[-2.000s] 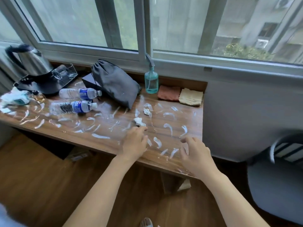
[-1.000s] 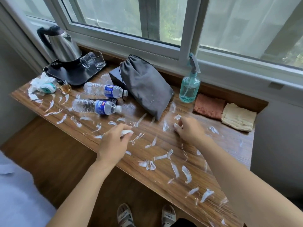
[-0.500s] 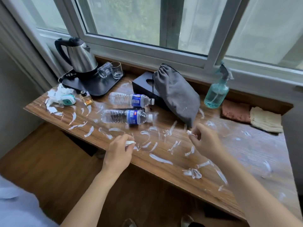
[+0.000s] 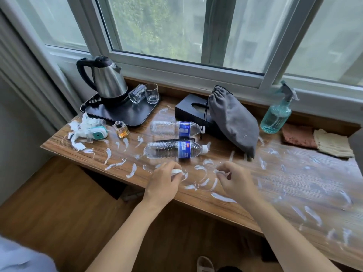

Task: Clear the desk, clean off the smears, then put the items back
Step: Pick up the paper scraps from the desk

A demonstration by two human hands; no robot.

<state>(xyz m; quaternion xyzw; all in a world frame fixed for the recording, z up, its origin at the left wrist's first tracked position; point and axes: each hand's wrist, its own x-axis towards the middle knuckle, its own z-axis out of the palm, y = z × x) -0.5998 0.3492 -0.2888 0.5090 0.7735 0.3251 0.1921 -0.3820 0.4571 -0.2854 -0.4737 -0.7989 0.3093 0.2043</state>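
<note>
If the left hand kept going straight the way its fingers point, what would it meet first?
Most likely the nearer water bottle, lying on its side just beyond the left hand; depth is hard to judge.

White smears [image 4: 204, 182] streak the wooden desk [image 4: 255, 201]. Just in front of the nearer water bottle [image 4: 173, 149], the left hand [image 4: 163, 183] pinches a small white scrap [image 4: 176, 171], and the right hand [image 4: 236, 181] pinches another bit to that bottle's right. Behind the bottle lie a second bottle [image 4: 176, 128] and a grey pouch [image 4: 233, 118].
</note>
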